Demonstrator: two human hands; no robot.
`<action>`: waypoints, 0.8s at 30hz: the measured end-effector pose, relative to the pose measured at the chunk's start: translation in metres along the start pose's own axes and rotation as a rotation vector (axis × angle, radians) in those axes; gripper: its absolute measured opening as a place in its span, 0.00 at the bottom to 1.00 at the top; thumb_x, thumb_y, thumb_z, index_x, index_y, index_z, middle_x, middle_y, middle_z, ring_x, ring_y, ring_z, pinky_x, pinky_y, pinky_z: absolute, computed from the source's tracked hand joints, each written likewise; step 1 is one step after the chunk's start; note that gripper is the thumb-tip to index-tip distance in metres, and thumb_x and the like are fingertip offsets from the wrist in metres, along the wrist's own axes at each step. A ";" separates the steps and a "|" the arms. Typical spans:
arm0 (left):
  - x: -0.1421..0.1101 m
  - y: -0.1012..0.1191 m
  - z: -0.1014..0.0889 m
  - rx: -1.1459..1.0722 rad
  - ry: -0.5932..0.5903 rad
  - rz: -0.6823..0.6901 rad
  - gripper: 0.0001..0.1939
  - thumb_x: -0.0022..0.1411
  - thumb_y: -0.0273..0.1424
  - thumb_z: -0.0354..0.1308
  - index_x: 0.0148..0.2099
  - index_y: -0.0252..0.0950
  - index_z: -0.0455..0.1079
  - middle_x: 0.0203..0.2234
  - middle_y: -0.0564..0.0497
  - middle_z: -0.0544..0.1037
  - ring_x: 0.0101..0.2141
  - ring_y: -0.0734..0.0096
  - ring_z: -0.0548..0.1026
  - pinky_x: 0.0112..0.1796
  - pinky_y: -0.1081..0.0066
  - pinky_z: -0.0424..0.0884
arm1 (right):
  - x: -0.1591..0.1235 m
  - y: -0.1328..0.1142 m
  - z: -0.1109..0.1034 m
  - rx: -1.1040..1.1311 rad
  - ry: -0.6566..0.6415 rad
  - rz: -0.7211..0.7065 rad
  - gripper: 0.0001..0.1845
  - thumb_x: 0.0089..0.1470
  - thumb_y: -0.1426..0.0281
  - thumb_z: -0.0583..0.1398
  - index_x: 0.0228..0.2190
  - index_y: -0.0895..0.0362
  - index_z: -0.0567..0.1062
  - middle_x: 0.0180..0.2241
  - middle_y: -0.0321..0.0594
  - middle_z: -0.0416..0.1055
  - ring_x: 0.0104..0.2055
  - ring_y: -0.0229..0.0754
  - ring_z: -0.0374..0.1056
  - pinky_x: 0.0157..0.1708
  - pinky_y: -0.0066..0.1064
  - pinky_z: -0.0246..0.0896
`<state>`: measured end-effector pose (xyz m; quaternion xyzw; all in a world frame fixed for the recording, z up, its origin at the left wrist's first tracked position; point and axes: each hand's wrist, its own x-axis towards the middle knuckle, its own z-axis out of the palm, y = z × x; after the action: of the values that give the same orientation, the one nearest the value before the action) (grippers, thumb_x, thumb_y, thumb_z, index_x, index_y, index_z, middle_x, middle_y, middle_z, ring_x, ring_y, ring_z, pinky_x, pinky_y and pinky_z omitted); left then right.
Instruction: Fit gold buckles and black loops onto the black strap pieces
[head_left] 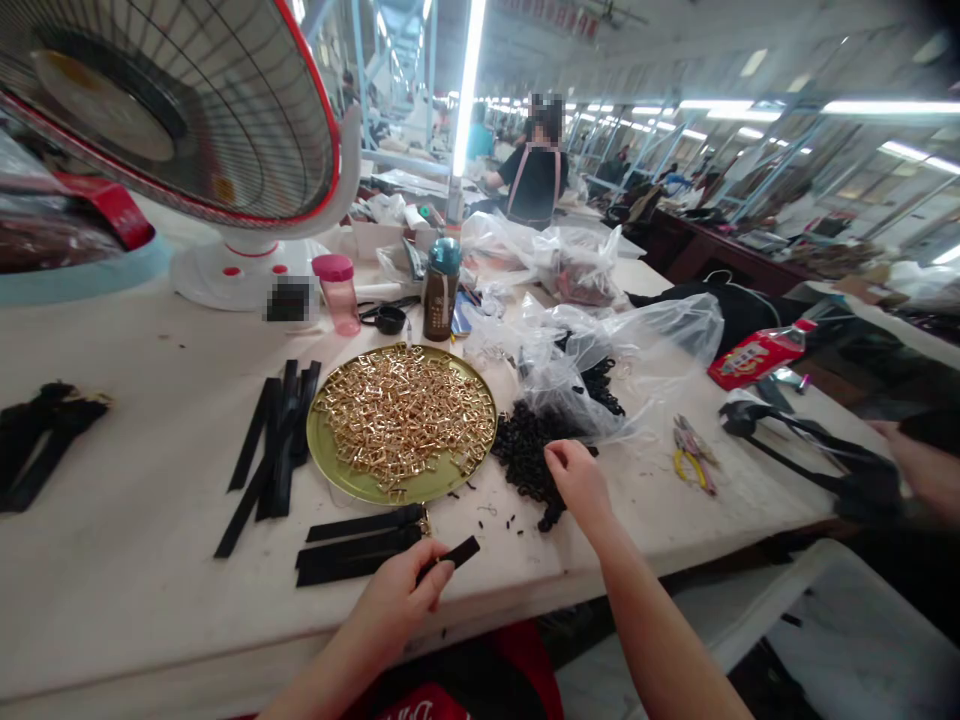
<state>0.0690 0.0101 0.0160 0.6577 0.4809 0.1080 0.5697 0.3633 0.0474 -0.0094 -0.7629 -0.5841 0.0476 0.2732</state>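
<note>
Head view: black strap (463, 552) pinched by left hand (409, 590).
Right hand (585, 484) is held at black pile (528, 452); grip unclear.

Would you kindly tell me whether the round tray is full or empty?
Nearly full: gold buckles cover most of the tray, leaving mainly its edge bare.

My left hand (405, 595) held a thumb-and-finger pinch; my right hand (581, 483) was farther forward, fingers curled, its bare forearm (652, 625) slanting behind it.
</note>
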 end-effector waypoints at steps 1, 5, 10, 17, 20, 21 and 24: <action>0.000 0.000 -0.001 -0.001 0.000 -0.002 0.15 0.58 0.40 0.44 0.36 0.35 0.65 0.19 0.56 0.65 0.24 0.72 0.65 0.29 0.74 0.58 | 0.001 -0.004 0.004 -0.030 -0.032 -0.017 0.11 0.53 0.65 0.51 0.29 0.56 0.71 0.31 0.39 0.68 0.34 0.41 0.63 0.35 0.31 0.55; -0.004 -0.003 -0.003 -0.007 0.014 -0.010 0.15 0.58 0.40 0.45 0.38 0.35 0.65 0.19 0.56 0.65 0.24 0.73 0.65 0.29 0.74 0.59 | 0.001 -0.010 0.010 -0.163 -0.105 -0.032 0.08 0.52 0.69 0.53 0.31 0.56 0.71 0.32 0.39 0.67 0.32 0.40 0.63 0.33 0.31 0.53; -0.017 -0.008 0.003 -0.018 0.015 0.012 0.14 0.58 0.39 0.45 0.38 0.35 0.66 0.20 0.57 0.66 0.23 0.74 0.65 0.28 0.75 0.59 | -0.001 -0.007 0.008 -0.278 -0.171 -0.085 0.05 0.50 0.71 0.57 0.32 0.57 0.71 0.32 0.39 0.65 0.31 0.39 0.62 0.33 0.30 0.51; -0.049 -0.006 0.004 -0.003 0.052 0.054 0.16 0.58 0.40 0.45 0.39 0.34 0.66 0.19 0.57 0.66 0.23 0.73 0.64 0.27 0.75 0.57 | -0.020 -0.018 0.003 -0.305 -0.172 -0.158 0.03 0.51 0.73 0.56 0.26 0.58 0.69 0.30 0.38 0.64 0.31 0.38 0.61 0.31 0.28 0.51; -0.064 -0.008 0.003 -0.009 0.073 0.051 0.16 0.58 0.40 0.46 0.39 0.34 0.66 0.19 0.56 0.66 0.23 0.73 0.65 0.27 0.75 0.57 | -0.036 -0.022 0.000 -0.281 -0.162 -0.184 0.06 0.53 0.72 0.54 0.26 0.57 0.69 0.30 0.37 0.64 0.31 0.37 0.62 0.32 0.27 0.52; -0.068 -0.009 0.003 -0.015 0.077 0.053 0.16 0.58 0.40 0.46 0.40 0.34 0.66 0.19 0.56 0.66 0.23 0.73 0.65 0.27 0.75 0.58 | -0.040 -0.023 -0.002 -0.278 -0.150 -0.182 0.07 0.53 0.72 0.53 0.27 0.57 0.69 0.30 0.37 0.65 0.31 0.37 0.62 0.32 0.27 0.53; -0.075 -0.013 0.007 -0.028 0.076 0.059 0.17 0.58 0.40 0.45 0.42 0.34 0.66 0.19 0.56 0.66 0.23 0.73 0.64 0.26 0.75 0.58 | -0.042 -0.024 -0.006 -0.292 -0.091 -0.144 0.10 0.55 0.72 0.50 0.33 0.59 0.70 0.34 0.41 0.66 0.34 0.39 0.63 0.34 0.29 0.53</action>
<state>0.0288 -0.0521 0.0333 0.6588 0.4811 0.1563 0.5569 0.3316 0.0104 -0.0038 -0.7476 -0.6498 -0.0230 0.1354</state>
